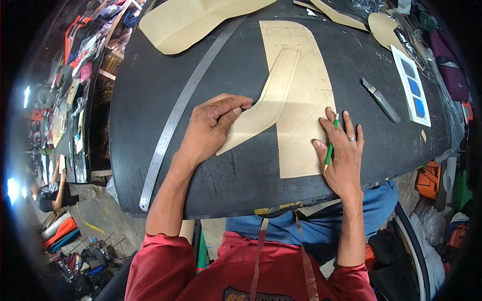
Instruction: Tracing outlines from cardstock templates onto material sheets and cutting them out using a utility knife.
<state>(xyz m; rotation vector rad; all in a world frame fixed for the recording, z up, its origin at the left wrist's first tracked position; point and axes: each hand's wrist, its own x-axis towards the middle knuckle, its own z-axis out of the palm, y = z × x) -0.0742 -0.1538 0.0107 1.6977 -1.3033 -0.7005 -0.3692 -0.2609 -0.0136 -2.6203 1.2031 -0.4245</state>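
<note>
On the dark tabletop (221, 65) lies a large tan paper pattern (306, 150) with pencil lines. A narrower, bent paper piece (271, 103) overlaps its left side. My left hand (208, 123) rests over the lower left end of the bent piece, thumb and fingers pinched together at its edge; what they hold, if anything, is hidden. My right hand (344, 150) lies on the right edge of the large pattern, a green pencil (330, 153) tucked between its fingers, which bear a ring.
A long steel ruler (170, 128) lies left of my left arm. To the right are a utility knife (381, 100) and a white card with blue panels (414, 90). Another tan pattern (196, 22) lies at the far left. Far left, another person (55, 193) is partly visible.
</note>
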